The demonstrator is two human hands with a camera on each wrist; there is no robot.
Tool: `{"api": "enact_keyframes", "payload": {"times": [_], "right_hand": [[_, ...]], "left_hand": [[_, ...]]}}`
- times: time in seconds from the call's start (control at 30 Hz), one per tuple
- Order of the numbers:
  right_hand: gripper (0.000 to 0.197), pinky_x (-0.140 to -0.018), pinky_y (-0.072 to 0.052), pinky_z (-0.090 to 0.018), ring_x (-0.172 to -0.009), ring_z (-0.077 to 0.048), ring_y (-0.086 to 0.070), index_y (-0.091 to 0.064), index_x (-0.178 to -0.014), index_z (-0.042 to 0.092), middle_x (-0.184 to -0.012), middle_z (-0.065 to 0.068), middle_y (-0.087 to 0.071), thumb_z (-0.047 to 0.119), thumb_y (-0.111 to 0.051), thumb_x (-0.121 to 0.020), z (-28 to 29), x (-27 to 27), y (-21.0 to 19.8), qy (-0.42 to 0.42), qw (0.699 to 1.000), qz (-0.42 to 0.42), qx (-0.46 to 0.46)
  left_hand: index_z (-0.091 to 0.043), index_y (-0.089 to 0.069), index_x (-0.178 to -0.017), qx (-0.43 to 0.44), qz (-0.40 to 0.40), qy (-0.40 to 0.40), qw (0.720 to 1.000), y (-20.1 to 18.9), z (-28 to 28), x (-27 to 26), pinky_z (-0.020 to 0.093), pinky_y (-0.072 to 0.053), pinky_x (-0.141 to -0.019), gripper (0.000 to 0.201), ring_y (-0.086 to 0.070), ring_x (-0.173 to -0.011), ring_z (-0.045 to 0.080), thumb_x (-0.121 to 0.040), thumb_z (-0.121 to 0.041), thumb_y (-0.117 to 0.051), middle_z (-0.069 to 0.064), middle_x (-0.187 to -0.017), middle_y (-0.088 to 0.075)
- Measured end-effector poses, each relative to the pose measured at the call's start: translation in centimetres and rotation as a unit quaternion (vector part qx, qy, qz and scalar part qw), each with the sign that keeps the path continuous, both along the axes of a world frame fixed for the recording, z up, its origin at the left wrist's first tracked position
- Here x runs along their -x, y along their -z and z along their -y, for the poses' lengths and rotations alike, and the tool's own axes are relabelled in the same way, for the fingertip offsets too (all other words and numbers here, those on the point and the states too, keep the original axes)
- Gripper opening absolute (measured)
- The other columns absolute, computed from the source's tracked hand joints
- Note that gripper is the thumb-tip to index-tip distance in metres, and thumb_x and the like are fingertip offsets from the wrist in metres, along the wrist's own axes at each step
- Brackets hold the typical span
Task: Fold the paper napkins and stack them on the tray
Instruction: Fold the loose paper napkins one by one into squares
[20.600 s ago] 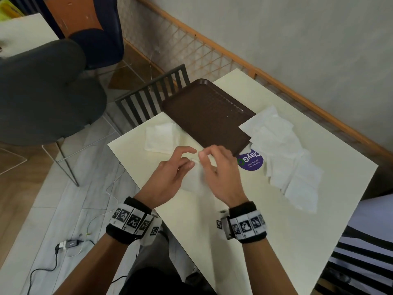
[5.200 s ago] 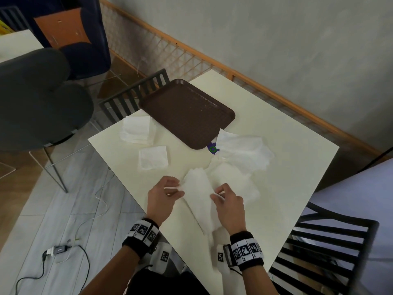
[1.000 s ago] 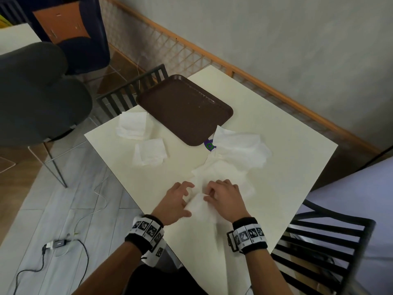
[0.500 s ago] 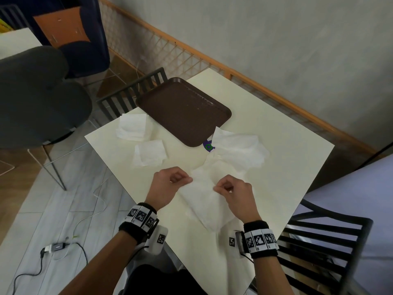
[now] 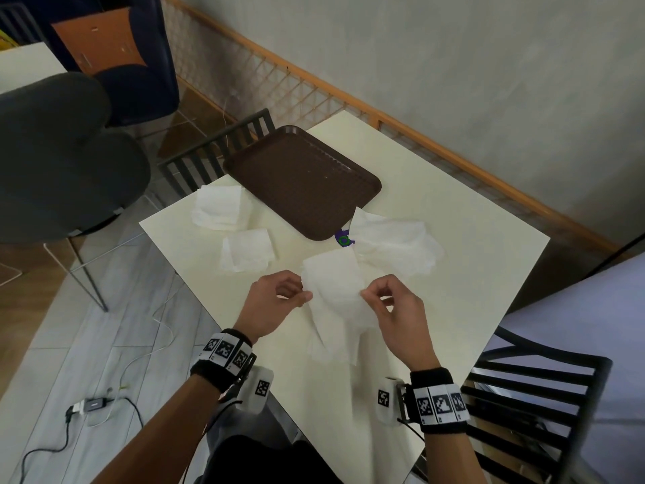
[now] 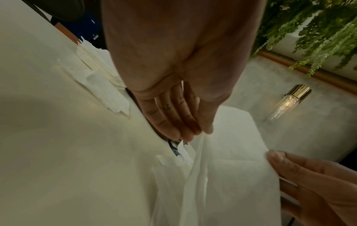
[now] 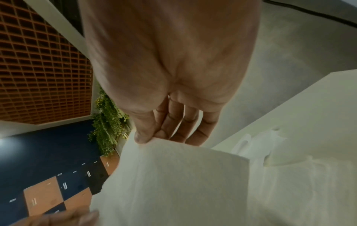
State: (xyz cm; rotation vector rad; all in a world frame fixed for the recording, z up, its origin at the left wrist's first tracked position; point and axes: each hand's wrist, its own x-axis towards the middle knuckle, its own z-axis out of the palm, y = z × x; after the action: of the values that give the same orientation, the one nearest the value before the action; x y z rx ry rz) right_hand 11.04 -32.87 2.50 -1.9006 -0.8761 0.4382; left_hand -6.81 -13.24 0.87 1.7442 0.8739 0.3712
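A white paper napkin (image 5: 336, 298) hangs lifted above the table, held by both hands. My left hand (image 5: 279, 298) pinches its left edge and my right hand (image 5: 387, 302) pinches its right edge. In the left wrist view the left fingers (image 6: 179, 122) curl onto the napkin (image 6: 222, 168); the right wrist view shows the thumb and fingers (image 7: 142, 136) gripping the napkin (image 7: 173, 175) at its top edge. The brown tray (image 5: 303, 179) lies bare at the far side of the table. Loose unfolded napkins (image 5: 394, 246) lie right of the tray. One folded napkin (image 5: 248, 249) and a folded stack (image 5: 221, 211) lie left of it.
The cream table (image 5: 453, 291) stands by a grey wall with a wooden rail. A purple-green sticker (image 5: 343, 239) sits by the tray's near corner. Black slatted chairs stand at the far left (image 5: 209, 155) and near right (image 5: 523, 396). A grey chair (image 5: 59, 151) stands left.
Over the last second my hands went from pressing a napkin flat to pinching its two edges and lifting it off the table, spreading it between them.
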Motion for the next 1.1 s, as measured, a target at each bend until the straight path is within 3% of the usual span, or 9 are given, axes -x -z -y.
{"api": "enact_keyframes", "payload": {"times": [0.1,0.17,0.27,0.37,0.5,0.7,0.83,0.93,1.1], "right_hand": [[0.012,-0.076,-0.05,-0.016,-0.089,-0.008,-0.071,-0.063,-0.098,0.019,-0.093,0.019,-0.073,0.018,-0.073,-0.105,-0.4,0.1,0.2,0.012,1.0,-0.011,0.009],[0.015,-0.075,-0.05,-0.017,-0.086,-0.009,-0.072,-0.061,-0.097,0.018,-0.09,0.015,-0.075,0.014,-0.073,-0.104,-0.8,0.2,-0.3,0.027,0.999,-0.036,-0.013],[0.021,-0.076,-0.051,-0.02,-0.084,-0.012,-0.074,-0.061,-0.094,0.02,-0.092,0.008,-0.078,0.008,-0.076,-0.101,-1.5,0.7,-1.6,0.042,0.993,-0.086,-0.063],[0.021,-0.079,-0.052,-0.03,-0.082,-0.017,-0.072,-0.062,-0.095,0.019,-0.095,-0.001,-0.077,0.005,-0.077,-0.1,-2.3,1.2,-2.9,0.043,0.983,-0.138,-0.117],[0.022,-0.075,-0.046,-0.038,-0.074,-0.024,-0.057,-0.057,-0.095,0.009,-0.088,-0.024,-0.071,-0.002,-0.076,-0.099,-2.7,1.8,-4.4,0.058,0.958,-0.194,-0.202],[0.031,-0.08,-0.044,-0.037,-0.075,-0.023,-0.052,-0.052,-0.088,0.011,-0.076,-0.003,-0.064,-0.008,-0.074,-0.098,-2.8,2.1,-5.5,0.054,0.937,-0.233,-0.255],[0.025,-0.086,-0.05,-0.043,-0.088,-0.026,-0.066,-0.053,-0.098,0.006,-0.091,-0.005,-0.075,-0.01,-0.073,-0.097,-3.0,2.0,-5.6,0.05,0.929,-0.259,-0.258],[0.025,-0.094,-0.058,-0.048,-0.107,-0.031,-0.074,-0.067,-0.122,0.006,-0.118,-0.018,-0.079,0.002,-0.076,-0.099,-3.3,1.6,-5.1,0.04,0.922,-0.322,-0.214],[0.009,-0.088,-0.062,-0.048,-0.094,-0.027,-0.075,-0.082,-0.104,0.005,-0.103,-0.026,-0.078,0.001,-0.076,-0.099,-4.0,1.6,-4.7,0.037,0.934,-0.294,-0.199]], "left_hand": [[-0.017,-0.074,-0.096,0.006,-0.002,0.012,1.0,0.4,0.2,-0.2,0.043,-0.065,-0.081,0.006,-0.076,-0.081,0.018,-0.097,-0.017,-0.08,0.0,-0.088,-0.08],[-0.02,-0.072,-0.102,-0.053,-0.002,-0.019,0.998,0.6,0.4,-0.5,0.037,-0.063,-0.08,0.004,-0.072,-0.089,0.01,-0.1,-0.021,-0.075,-0.007,-0.099,-0.076],[-0.024,-0.068,-0.114,-0.07,0.027,-0.051,0.996,-0.9,1.4,-1.0,0.022,-0.053,-0.082,0.027,-0.066,-0.102,0.005,-0.103,-0.049,-0.065,-0.009,-0.112,-0.067],[-0.022,-0.073,-0.108,0.054,0.04,0.027,0.997,-3.2,2.3,-1.7,0.045,-0.056,-0.091,0.058,-0.07,-0.101,0.015,-0.097,-0.076,-0.055,0.003,-0.105,-0.074],[-0.007,-0.076,-0.106,0.169,0.125,0.013,0.978,-6.0,2.2,-2.6,0.055,-0.059,-0.094,0.039,-0.074,-0.096,0.023,-0.095,-0.045,-0.08,0.023,-0.108,-0.076],[-0.012,-0.075,-0.123,0.231,0.116,0.035,0.965,-9.1,0.8,-2.3,0.046,-0.062,-0.098,0.035,-0.078,-0.11,0.028,-0.095,-0.031,-0.081,0.012,-0.112,-0.082],[-0.008,-0.082,-0.111,0.152,0.141,0.059,0.977,-9.7,0.4,-2.1,0.032,-0.062,-0.086,0.019,-0.079,-0.097,0.023,-0.093,-0.015,-0.083,0.011,-0.105,-0.083],[-0.009,-0.083,-0.102,0.067,0.165,0.033,0.983,-9.8,0.2,-2.2,0.039,-0.064,-0.09,0.011,-0.079,-0.095,0.03,-0.093,-0.014,-0.084,0.009,-0.099,-0.083],[-0.02,-0.082,-0.099,0.001,0.157,0.002,0.988,-9.1,-0.2,-2.3,0.049,-0.062,-0.086,0.008,-0.077,-0.083,0.032,-0.092,-0.021,-0.086,0.007,-0.083,-0.08]]}}
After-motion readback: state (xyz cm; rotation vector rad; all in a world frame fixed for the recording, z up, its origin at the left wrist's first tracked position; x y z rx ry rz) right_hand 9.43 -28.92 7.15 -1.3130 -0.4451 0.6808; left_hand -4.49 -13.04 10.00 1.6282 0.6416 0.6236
